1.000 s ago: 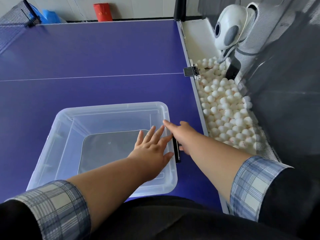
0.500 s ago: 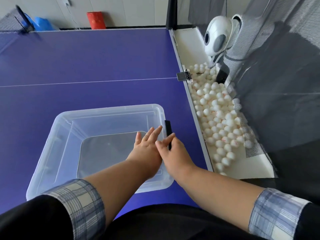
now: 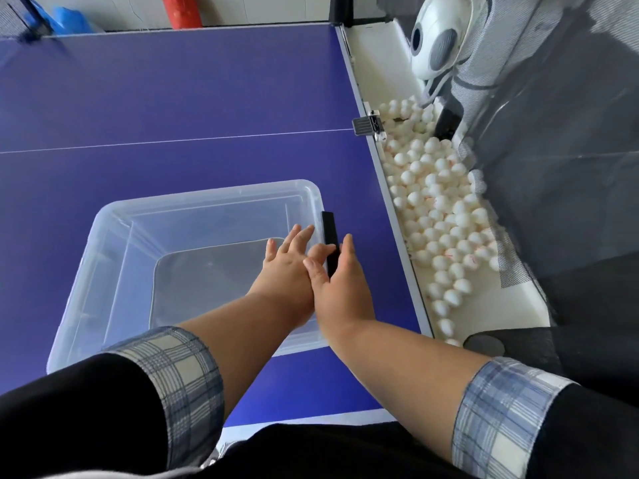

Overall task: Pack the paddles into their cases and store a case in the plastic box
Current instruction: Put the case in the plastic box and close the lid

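Since a second ago the right hand point(image 3: 340, 288) has drawn in beside the left hand point(image 3: 287, 271), both open-fingered and touching over the right rim of the one clear plastic box point(image 3: 114, 271), whose black latch point(image 3: 330, 236) runs front-to-back along it, near the blue table point(image 3: 173, 98)'s right edge.

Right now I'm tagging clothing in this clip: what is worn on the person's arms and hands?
Both forearms are bare, with the left hand and right hand ungloved and no rings or watch visible. Each arm has a black outer sleeve pushed back, with a turned-up plaid shirt cuff in blue-grey and cream: left cuff, right cuff.
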The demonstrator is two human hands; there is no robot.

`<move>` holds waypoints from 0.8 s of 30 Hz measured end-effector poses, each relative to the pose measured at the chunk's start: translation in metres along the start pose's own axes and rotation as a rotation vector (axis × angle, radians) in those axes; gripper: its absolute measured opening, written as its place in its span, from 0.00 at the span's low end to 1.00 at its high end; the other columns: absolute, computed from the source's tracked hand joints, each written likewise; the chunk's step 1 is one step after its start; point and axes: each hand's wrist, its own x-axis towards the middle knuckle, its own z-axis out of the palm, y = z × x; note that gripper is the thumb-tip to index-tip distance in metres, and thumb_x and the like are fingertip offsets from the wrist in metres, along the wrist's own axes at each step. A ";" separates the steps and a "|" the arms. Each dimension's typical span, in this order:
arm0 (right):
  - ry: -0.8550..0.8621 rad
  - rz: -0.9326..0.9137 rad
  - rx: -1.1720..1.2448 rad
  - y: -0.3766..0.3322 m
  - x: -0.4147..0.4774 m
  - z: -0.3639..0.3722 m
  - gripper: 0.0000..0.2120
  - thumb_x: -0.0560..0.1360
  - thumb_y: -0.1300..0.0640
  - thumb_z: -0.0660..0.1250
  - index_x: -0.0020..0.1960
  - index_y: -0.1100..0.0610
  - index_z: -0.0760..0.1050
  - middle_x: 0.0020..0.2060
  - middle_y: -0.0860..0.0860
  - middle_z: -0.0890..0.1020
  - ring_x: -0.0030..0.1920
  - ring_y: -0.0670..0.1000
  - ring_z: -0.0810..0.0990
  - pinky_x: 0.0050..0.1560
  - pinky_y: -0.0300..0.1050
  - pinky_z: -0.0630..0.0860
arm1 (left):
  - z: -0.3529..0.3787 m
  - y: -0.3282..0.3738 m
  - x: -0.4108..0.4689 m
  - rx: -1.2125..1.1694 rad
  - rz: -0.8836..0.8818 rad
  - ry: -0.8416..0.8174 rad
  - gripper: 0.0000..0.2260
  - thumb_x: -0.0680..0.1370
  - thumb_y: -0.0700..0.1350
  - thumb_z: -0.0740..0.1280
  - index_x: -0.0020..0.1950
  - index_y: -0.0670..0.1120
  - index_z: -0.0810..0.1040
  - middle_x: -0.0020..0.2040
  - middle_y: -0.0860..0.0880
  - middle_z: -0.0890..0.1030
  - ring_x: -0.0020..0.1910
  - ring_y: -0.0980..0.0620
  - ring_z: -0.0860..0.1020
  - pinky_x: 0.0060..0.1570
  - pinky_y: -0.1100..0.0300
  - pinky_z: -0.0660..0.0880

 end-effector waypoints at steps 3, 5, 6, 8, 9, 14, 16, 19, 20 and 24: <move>0.009 0.001 0.015 0.001 0.002 0.002 0.39 0.79 0.38 0.61 0.82 0.52 0.50 0.78 0.51 0.66 0.76 0.54 0.67 0.70 0.47 0.70 | -0.001 0.000 0.000 -0.029 -0.014 -0.007 0.31 0.77 0.55 0.65 0.77 0.60 0.54 0.81 0.47 0.48 0.79 0.46 0.42 0.75 0.39 0.45; 0.026 -0.009 0.011 0.001 0.000 0.004 0.39 0.79 0.38 0.61 0.82 0.53 0.51 0.77 0.52 0.68 0.75 0.54 0.68 0.69 0.47 0.70 | -0.002 0.000 -0.001 -0.031 -0.013 -0.016 0.31 0.77 0.53 0.65 0.77 0.58 0.56 0.81 0.47 0.48 0.79 0.46 0.41 0.76 0.39 0.44; 0.035 -0.018 0.009 0.001 -0.001 0.005 0.38 0.79 0.38 0.61 0.82 0.53 0.52 0.76 0.52 0.69 0.75 0.54 0.69 0.69 0.47 0.71 | -0.002 0.000 -0.001 -0.029 -0.008 -0.012 0.30 0.78 0.52 0.65 0.78 0.56 0.57 0.80 0.47 0.48 0.79 0.46 0.41 0.76 0.40 0.45; 0.041 -0.030 0.016 0.001 -0.002 0.006 0.38 0.79 0.38 0.61 0.81 0.53 0.53 0.75 0.52 0.71 0.74 0.54 0.70 0.69 0.47 0.71 | -0.004 -0.001 -0.003 -0.026 0.003 0.010 0.28 0.79 0.50 0.64 0.78 0.53 0.60 0.80 0.47 0.50 0.79 0.46 0.42 0.76 0.41 0.45; 0.040 -0.026 0.024 0.002 -0.001 0.006 0.37 0.78 0.38 0.61 0.81 0.52 0.54 0.75 0.52 0.71 0.74 0.54 0.69 0.69 0.47 0.71 | -0.004 0.000 -0.004 -0.034 0.010 0.022 0.27 0.79 0.49 0.63 0.78 0.52 0.60 0.79 0.48 0.50 0.79 0.46 0.42 0.76 0.41 0.45; 0.003 -0.084 -0.022 0.004 0.000 0.006 0.29 0.81 0.40 0.58 0.77 0.54 0.65 0.74 0.53 0.72 0.74 0.54 0.70 0.70 0.53 0.71 | -0.004 -0.003 -0.007 -0.118 0.031 0.092 0.25 0.79 0.44 0.64 0.75 0.51 0.64 0.77 0.51 0.49 0.79 0.48 0.45 0.77 0.43 0.47; -0.014 -0.121 -0.135 0.005 -0.001 0.006 0.27 0.83 0.43 0.54 0.78 0.54 0.64 0.78 0.53 0.65 0.77 0.54 0.64 0.74 0.55 0.66 | -0.009 -0.005 -0.006 -0.266 -0.050 0.106 0.22 0.79 0.40 0.61 0.74 0.48 0.65 0.79 0.47 0.53 0.79 0.49 0.48 0.77 0.48 0.51; -0.011 -0.163 -0.453 0.008 0.000 0.002 0.27 0.83 0.43 0.55 0.79 0.51 0.60 0.82 0.53 0.54 0.81 0.56 0.52 0.78 0.62 0.52 | -0.021 -0.014 -0.012 -0.417 -0.098 0.143 0.22 0.80 0.38 0.60 0.75 0.45 0.65 0.78 0.47 0.60 0.77 0.49 0.57 0.73 0.57 0.58; -0.003 -0.201 -0.575 0.006 0.000 0.002 0.28 0.82 0.42 0.56 0.79 0.50 0.59 0.82 0.53 0.52 0.81 0.57 0.48 0.77 0.65 0.48 | -0.023 -0.023 -0.018 -0.411 -0.088 0.163 0.21 0.80 0.38 0.61 0.74 0.44 0.66 0.77 0.47 0.62 0.76 0.48 0.60 0.72 0.57 0.58; -0.057 -0.368 -0.783 -0.028 -0.006 0.037 0.32 0.80 0.35 0.55 0.80 0.46 0.55 0.82 0.51 0.50 0.81 0.56 0.41 0.75 0.68 0.40 | -0.028 -0.090 -0.065 -0.330 -0.240 0.107 0.21 0.81 0.43 0.58 0.75 0.51 0.66 0.77 0.48 0.62 0.75 0.45 0.61 0.73 0.52 0.58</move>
